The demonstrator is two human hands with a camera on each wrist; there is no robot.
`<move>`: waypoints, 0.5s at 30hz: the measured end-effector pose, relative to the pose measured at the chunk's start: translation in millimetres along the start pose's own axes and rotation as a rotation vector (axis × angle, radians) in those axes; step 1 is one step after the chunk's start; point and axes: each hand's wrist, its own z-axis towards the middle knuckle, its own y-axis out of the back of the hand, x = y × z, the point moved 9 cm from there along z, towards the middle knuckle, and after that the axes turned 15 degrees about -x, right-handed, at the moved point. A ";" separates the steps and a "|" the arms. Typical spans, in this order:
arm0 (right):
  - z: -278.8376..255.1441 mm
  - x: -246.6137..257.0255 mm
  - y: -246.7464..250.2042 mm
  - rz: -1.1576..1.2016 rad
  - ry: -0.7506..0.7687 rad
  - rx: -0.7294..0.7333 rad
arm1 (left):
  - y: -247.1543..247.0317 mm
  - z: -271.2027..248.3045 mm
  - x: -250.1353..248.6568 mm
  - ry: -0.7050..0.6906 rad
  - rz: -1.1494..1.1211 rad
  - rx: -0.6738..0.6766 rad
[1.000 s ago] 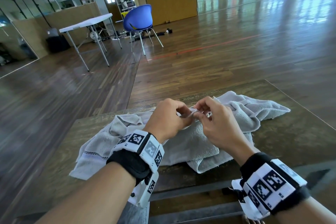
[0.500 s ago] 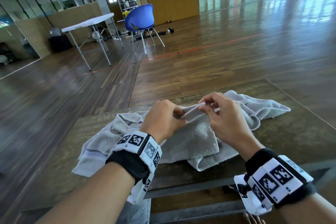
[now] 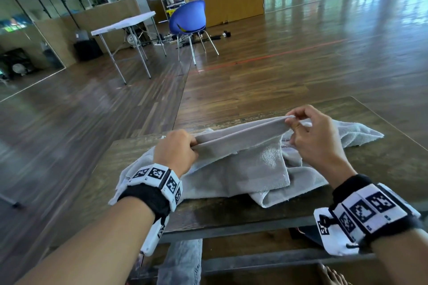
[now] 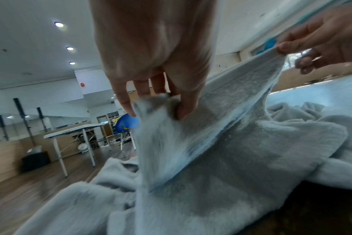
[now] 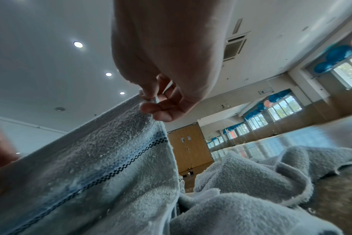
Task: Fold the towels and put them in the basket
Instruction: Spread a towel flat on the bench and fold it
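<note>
A grey towel (image 3: 243, 164) with a thin checked stripe lies crumpled on a dark wooden table (image 3: 382, 155). My left hand (image 3: 176, 150) grips one end of its top hem. My right hand (image 3: 310, 136) pinches the other end, so the hem is stretched taut and lifted between them. In the left wrist view the left hand's fingers (image 4: 183, 101) bunch the towel (image 4: 221, 159). The right wrist view shows thumb and fingertips (image 5: 151, 105) pinching the towel's corner (image 5: 115, 143). No basket is in view.
The table's far edge (image 3: 254, 120) and right edge border open wooden floor. Across the room stand a blue chair (image 3: 188, 18) and a white folding table (image 3: 125, 23). My knee in jeans (image 3: 180, 261) sits under the near table edge.
My hands, close together at the towel's middle a second ago, have pulled apart along the hem, the right hand moving right and up, drawing the edge tight.
</note>
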 end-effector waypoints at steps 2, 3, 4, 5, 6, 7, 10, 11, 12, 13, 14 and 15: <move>2.7 -6.9 2.3 0.002 -0.017 -0.018 | 4.2 -2.1 18.3 0.049 -0.007 -0.017; 3.4 -10.1 2.0 -0.008 -0.018 -0.021 | 5.2 -2.0 25.2 0.055 -0.024 -0.021; 3.9 -13.9 1.0 -0.019 -0.021 -0.023 | 4.4 -1.2 30.4 0.050 -0.056 -0.012; 4.4 -18.7 -0.1 -0.028 -0.029 -0.024 | 1.6 -0.8 33.7 0.037 -0.102 0.014; 5.5 -23.6 -1.2 -0.033 -0.040 -0.025 | -1.8 -0.5 35.4 0.020 -0.155 0.050; 6.2 -28.2 -2.3 -0.037 -0.052 -0.025 | -4.8 -0.6 36.7 0.001 -0.202 0.083; 7.0 -38.5 -4.1 -0.068 -0.069 -0.017 | -10.0 0.3 41.1 -0.045 -0.270 0.110; 6.4 -40.7 -4.4 -0.077 -0.071 -0.011 | -11.3 0.5 42.7 -0.053 -0.274 0.113; 5.7 -43.0 -5.0 -0.080 -0.077 -0.006 | -13.3 0.4 44.6 -0.059 -0.271 0.125; 4.3 -45.9 -5.4 -0.084 -0.086 0.002 | -16.1 -1.1 46.8 -0.063 -0.264 0.149; 3.1 -48.2 -6.0 -0.089 -0.092 0.010 | -19.1 -2.8 48.7 -0.072 -0.263 0.177; 2.0 -49.7 -6.4 -0.097 -0.093 0.017 | -21.2 -4.7 50.1 -0.080 -0.273 0.200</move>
